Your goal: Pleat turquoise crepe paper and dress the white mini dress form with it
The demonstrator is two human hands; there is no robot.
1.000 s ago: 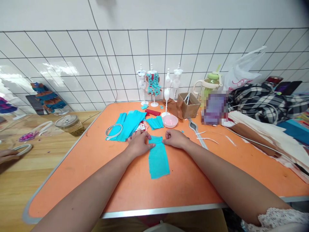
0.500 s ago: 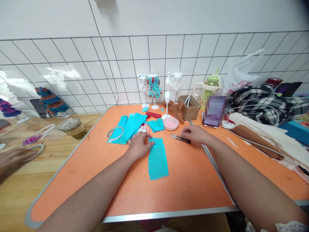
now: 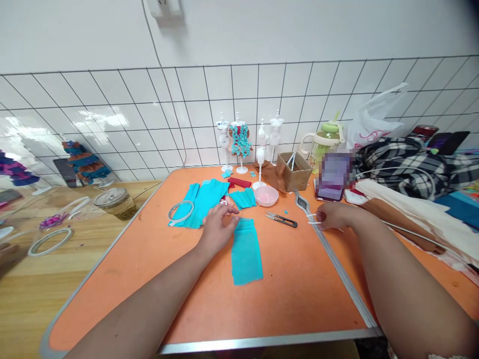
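Note:
A turquoise strip of cloth [image 3: 247,257], folded into pleats at its far end, lies flat on the orange table. My left hand [image 3: 219,224] rests beside the pleated end, thumb and fingers a little apart and nothing visible between them. Out to the right, my right hand [image 3: 333,217] pinches what look like white tweezers, their two thin tips pointing left above the metal table seam. Black-handled thread snips [image 3: 282,219] lie between the hands. Beyond the strip are a pleated turquoise piece [image 3: 244,198], larger turquoise cloth [image 3: 209,197] and a roll of tape [image 3: 181,211].
A pink bowl [image 3: 266,196] and small white dress forms [image 3: 261,149] stand toward the tiled wall, near a cardboard box [image 3: 295,172]. To the right are a phone [image 3: 331,177], a jug [image 3: 328,142] and piled cloth. Another person's hand [image 3: 7,254] shows at the left.
My right hand has moved right, away from the snips, and now has the white tweezers. My left hand has eased off the strip's pleats. The other person's hand has drawn back left.

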